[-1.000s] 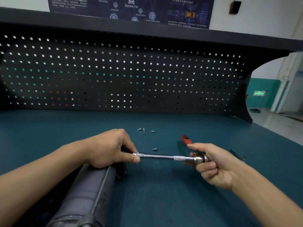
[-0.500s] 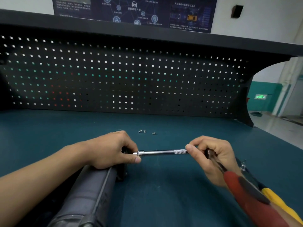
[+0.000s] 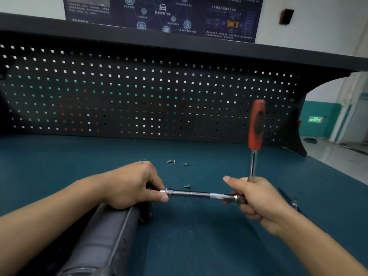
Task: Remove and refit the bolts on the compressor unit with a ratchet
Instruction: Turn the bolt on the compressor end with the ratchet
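The left hand, in the lower middle of the frame, has its fingers curled in, with thumb and forefinger pinched tight on the socket end of a chromed extension bar. The socket's own tip is hidden under those fingers, so what it sits on cannot be told. The hand rests over the far end of the compressor unit, a dark grey cylinder that runs from the lower left corner up toward the centre. The bar lies nearly level across the middle of the frame and ends in the right hand, which is closed round the head of the ratchet where the bar joins it. Its lower fingers are wrapped underneath and one fingertip points toward the left of the frame. The ratchet's steel shank rises straight up out of that fist, and its red and black grip, somewhat blurred, stands upright right of centre against the pegboard. Four loose bolts lie on the teal bench top: three in a small group just beyond the hands and one just above the bar, between the two hands.
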{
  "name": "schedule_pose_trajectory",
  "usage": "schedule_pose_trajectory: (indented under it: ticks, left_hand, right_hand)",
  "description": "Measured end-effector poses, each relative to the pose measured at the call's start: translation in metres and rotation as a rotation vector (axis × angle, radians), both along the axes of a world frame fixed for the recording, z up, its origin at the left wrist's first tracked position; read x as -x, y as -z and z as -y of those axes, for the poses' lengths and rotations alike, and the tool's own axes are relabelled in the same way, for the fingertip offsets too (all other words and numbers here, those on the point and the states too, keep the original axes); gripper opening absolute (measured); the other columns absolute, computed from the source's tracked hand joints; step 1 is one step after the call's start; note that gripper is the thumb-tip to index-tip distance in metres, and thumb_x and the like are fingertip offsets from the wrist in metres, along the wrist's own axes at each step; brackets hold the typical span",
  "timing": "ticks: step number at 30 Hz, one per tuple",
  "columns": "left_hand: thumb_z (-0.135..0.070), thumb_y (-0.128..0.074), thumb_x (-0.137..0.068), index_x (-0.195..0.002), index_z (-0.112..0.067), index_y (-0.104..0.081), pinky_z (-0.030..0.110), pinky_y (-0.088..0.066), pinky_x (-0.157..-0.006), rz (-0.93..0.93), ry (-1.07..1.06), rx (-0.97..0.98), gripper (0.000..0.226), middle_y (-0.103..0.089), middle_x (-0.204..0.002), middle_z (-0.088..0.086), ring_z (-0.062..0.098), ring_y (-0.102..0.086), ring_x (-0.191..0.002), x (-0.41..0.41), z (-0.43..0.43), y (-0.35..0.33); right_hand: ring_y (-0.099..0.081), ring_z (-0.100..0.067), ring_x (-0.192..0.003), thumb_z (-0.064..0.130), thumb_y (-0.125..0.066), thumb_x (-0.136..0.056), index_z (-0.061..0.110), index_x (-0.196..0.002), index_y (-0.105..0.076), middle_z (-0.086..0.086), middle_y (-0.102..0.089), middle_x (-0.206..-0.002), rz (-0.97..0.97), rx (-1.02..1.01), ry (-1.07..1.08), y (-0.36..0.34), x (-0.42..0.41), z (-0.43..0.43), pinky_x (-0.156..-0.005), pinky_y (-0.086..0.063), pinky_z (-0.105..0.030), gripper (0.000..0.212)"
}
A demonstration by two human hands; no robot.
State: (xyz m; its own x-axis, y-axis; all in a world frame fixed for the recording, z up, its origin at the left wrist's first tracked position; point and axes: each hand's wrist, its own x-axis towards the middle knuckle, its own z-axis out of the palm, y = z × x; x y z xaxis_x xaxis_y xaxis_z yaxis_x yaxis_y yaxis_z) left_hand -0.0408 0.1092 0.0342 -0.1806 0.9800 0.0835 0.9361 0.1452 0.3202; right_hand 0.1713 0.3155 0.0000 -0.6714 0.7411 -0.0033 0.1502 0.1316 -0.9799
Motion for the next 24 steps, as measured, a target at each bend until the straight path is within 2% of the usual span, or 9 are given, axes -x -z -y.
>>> schedule_pose_trajectory:
  ticks: [4,7,9,11,13,16,20,24]
  left_hand:
    - [-0.057,-0.063,-0.090,-0.095,-0.020,-0.077,0.043,-0.047,-0.088,-0.004,-0.003,-0.008,0.040,-0.068,-0.096,0.017,0.027,-0.058,-0.092,0.001,0.000,0.001]
    - [-0.059,-0.062,-0.090,-0.095,-0.018,-0.076,0.041,-0.044,-0.090,0.004,-0.002,-0.017,0.043,-0.067,-0.098,0.020,0.022,-0.054,-0.088,0.000,0.000,0.002]
    - [-0.057,-0.064,-0.089,-0.095,-0.019,-0.077,0.038,-0.044,-0.090,0.006,-0.014,-0.020,0.041,-0.067,-0.098,0.018,0.026,-0.056,-0.090,0.000,-0.001,0.001]
    - [-0.054,-0.067,-0.088,-0.094,-0.021,-0.078,0.035,-0.044,-0.088,0.007,-0.030,-0.028,0.036,-0.069,-0.096,0.014,0.024,-0.059,-0.091,-0.002,-0.001,0.001]
    - [-0.050,-0.070,-0.087,-0.093,-0.022,-0.078,0.032,-0.045,-0.086,0.005,-0.042,-0.036,0.030,-0.070,-0.097,0.006,0.020,-0.062,-0.092,-0.003,-0.001,0.002]
    - [-0.050,-0.070,-0.088,-0.093,-0.023,-0.076,0.030,-0.046,-0.086,-0.005,-0.058,-0.029,0.028,-0.069,-0.099,-0.002,0.012,-0.062,-0.092,-0.004,0.000,0.002]
    - [-0.051,-0.069,-0.089,-0.094,-0.023,-0.075,0.030,-0.046,-0.089,-0.024,-0.068,-0.009,0.028,-0.068,-0.101,-0.006,0.008,-0.060,-0.096,-0.003,0.000,0.001]
    - [-0.049,-0.069,-0.089,-0.093,-0.025,-0.075,0.029,-0.045,-0.090,-0.039,-0.065,-0.006,0.026,-0.067,-0.101,-0.009,0.004,-0.058,-0.098,-0.004,0.000,0.001]
  right_hand:
    - [-0.020,-0.006,-0.030,0.030,-0.068,-0.091,0.017,-0.076,-0.041,-0.023,-0.075,-0.085,0.023,0.291,-0.028,-0.009,-0.004,0.000,-0.031,-0.014,-0.013,0.033]
    - [-0.020,-0.004,-0.027,0.027,-0.065,-0.092,0.018,-0.079,-0.039,-0.021,-0.074,-0.084,0.009,0.455,-0.057,-0.010,-0.005,-0.002,-0.028,-0.014,-0.012,0.030]
    - [-0.023,-0.004,-0.028,0.026,-0.065,-0.092,0.020,-0.079,-0.038,-0.017,-0.073,-0.079,0.008,0.487,-0.060,-0.005,-0.003,-0.002,-0.029,-0.016,-0.013,0.031]
    - [-0.028,-0.007,-0.033,0.027,-0.071,-0.089,0.020,-0.078,-0.041,-0.007,-0.067,-0.067,0.015,0.379,-0.038,0.002,-0.001,-0.002,-0.033,-0.020,-0.016,0.032]
    - [-0.036,-0.010,-0.038,0.030,-0.079,-0.083,0.020,-0.071,-0.047,0.001,-0.058,-0.058,0.002,0.176,-0.023,0.007,-0.001,-0.001,-0.037,-0.025,-0.020,0.036]
    - [-0.044,-0.015,-0.046,0.033,-0.085,-0.075,0.019,-0.057,-0.049,-0.003,-0.063,-0.059,-0.128,-0.112,-0.016,0.010,-0.001,-0.001,-0.042,-0.035,-0.020,0.042]
    - [-0.046,-0.013,-0.050,0.046,-0.080,-0.069,0.010,-0.059,-0.051,-0.003,-0.053,-0.052,-0.254,-0.450,-0.024,0.008,-0.003,-0.003,-0.050,-0.039,-0.019,0.047]
    - [-0.054,-0.010,-0.059,0.034,-0.082,-0.076,0.017,-0.058,-0.050,-0.009,-0.065,-0.066,-0.292,-0.580,-0.097,0.012,-0.005,-0.003,-0.056,-0.041,-0.020,0.041]
